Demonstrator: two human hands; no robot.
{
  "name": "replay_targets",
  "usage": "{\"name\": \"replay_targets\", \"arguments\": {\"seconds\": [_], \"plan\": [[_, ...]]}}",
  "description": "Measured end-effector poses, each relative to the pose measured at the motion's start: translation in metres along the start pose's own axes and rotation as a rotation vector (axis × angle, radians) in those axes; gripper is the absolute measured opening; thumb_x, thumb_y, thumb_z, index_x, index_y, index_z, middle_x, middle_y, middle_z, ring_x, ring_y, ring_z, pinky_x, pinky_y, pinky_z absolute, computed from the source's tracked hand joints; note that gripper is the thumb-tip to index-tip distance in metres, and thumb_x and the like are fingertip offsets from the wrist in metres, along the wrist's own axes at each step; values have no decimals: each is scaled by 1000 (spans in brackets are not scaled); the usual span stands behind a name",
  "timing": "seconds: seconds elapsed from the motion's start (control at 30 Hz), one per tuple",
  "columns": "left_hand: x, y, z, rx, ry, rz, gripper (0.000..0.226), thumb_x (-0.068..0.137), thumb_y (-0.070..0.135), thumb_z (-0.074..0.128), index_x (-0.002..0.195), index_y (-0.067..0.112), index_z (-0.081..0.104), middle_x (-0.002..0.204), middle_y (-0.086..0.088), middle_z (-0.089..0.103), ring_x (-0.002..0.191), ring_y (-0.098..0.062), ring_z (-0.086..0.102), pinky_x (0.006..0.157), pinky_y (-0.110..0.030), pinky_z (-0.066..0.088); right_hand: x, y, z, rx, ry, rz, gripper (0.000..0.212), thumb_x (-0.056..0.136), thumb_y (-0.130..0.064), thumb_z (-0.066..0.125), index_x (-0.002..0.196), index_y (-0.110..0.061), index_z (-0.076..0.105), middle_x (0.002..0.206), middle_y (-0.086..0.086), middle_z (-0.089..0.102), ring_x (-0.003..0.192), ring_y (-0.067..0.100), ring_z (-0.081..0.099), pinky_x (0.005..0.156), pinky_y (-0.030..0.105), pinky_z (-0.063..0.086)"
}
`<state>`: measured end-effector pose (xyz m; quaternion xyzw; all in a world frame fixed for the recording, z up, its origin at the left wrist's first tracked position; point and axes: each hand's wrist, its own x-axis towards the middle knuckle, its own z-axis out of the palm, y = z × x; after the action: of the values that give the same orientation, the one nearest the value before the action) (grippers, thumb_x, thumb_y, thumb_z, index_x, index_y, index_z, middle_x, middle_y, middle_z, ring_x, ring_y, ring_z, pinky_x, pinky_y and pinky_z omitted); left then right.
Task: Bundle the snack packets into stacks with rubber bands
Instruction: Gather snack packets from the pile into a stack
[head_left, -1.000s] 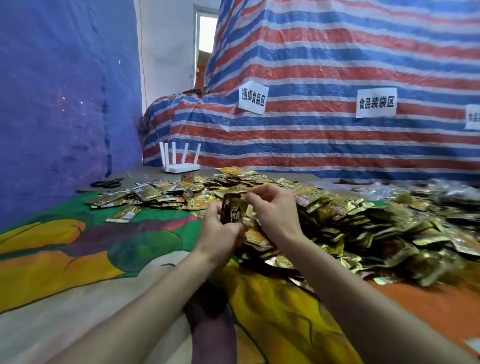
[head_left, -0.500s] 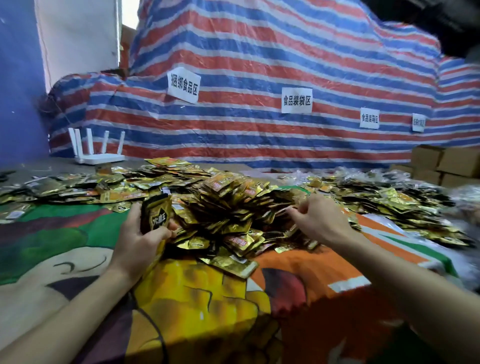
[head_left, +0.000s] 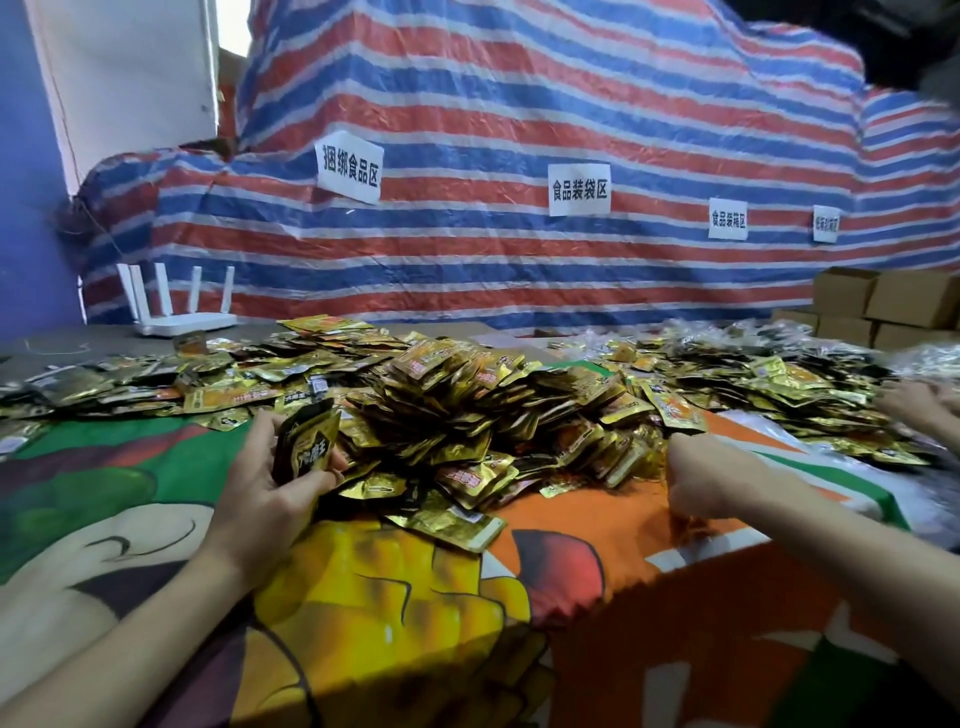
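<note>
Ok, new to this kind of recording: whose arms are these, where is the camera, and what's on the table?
No machine here: a person wears one camera on the head, looking down at their own bare hands. The left hand holds a small stack of snack packets. The right hand, curled up, sits at the edge of the big pile of gold packets on a printed cloth; whether it grips one is unclear. Far right shows another person's hand.
</note>
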<state>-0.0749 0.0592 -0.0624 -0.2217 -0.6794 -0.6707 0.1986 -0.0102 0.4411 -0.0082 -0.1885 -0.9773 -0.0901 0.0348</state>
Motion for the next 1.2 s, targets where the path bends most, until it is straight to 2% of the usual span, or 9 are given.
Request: {"name": "replay_targets", "arguments": {"seconds": [0.23, 0.37, 0.47, 0.57, 0.77, 0.83, 1.0, 1.1, 1.2], "plan": [[0, 8, -1, -118, 31, -49, 36, 63, 1, 62, 97, 4, 53, 77, -12, 68, 75, -29, 65, 76, -44, 52, -6, -24, 0, -136, 130, -70, 24, 86, -21, 54, 72, -23, 35, 80, -5, 48, 94, 23, 65, 65, 30, 47], [7, 9, -5, -180, 134, -71, 28, 69, -7, 62, 95, -13, 53, 77, -14, 64, 75, -33, 61, 75, -45, 52, -11, -57, -21, 29, 271, -97, 21, 82, -24, 56, 69, -19, 41, 79, -2, 56, 77, 24, 60, 58, 30, 39], [16, 12, -11, -235, 153, -173, 19, 80, -22, 50, 94, -11, 56, 76, -15, 61, 70, -29, 60, 65, -36, 53, -14, -103, -40, 242, 284, -189, 13, 80, -26, 58, 73, -17, 51, 74, 0, 58, 68, 23, 57, 57, 30, 41], [26, 15, -24, -230, 126, -239, 21, 81, -20, 48, 84, -6, 62, 75, -15, 61, 71, -30, 58, 74, -39, 46, -19, -163, -54, 434, 282, -326, 13, 79, -26, 57, 77, -14, 61, 76, 2, 63, 73, 27, 63, 62, 32, 49], [31, 21, -69, -517, 85, -487, 27, 73, -1, 48, 84, 6, 72, 75, -10, 62, 57, -19, 59, 52, -29, 49, -27, -270, -80, 732, 224, -559, 19, 80, -26, 57, 83, -12, 69, 78, 5, 69, 74, 25, 65, 70, 39, 57], [29, 12, -87, -593, 132, -542, 34, 68, 4, 48, 80, 9, 80, 78, -10, 65, 57, -20, 58, 58, -31, 45, -25, -293, -85, 870, 180, -632, 19, 82, -26, 57, 78, -12, 69, 73, 4, 69, 70, 23, 65, 66, 35, 55], [28, -2, -114, -699, 95, -626, 56, 64, 8, 52, 116, 5, 73, 82, -12, 66, 62, -23, 58, 55, -30, 49, -14, -324, -74, 1285, -78, -668, 17, 90, -21, 64, 82, -10, 74, 68, -3, 61, 59, 8, 52, 52, 20, 42], [30, 1, -111, -671, -15, -606, 48, 57, 8, 58, 100, 11, 80, 82, -13, 69, 66, -24, 59, 63, -33, 51, -11, -325, -53, 1370, -90, -691, 14, 93, -22, 68, 81, -19, 75, 86, 2, 71, 77, 11, 62, 64, 27, 47], [31, 1, -108, -583, -64, -620, 48, 53, 8, 63, 98, 7, 79, 82, -15, 67, 70, -27, 59, 71, -38, 47, -8, -317, -44, 1446, -85, -770, 14, 93, -19, 69, 81, -16, 76, 75, -3, 68, 67, 6, 57, 54, 23, 43]]}}
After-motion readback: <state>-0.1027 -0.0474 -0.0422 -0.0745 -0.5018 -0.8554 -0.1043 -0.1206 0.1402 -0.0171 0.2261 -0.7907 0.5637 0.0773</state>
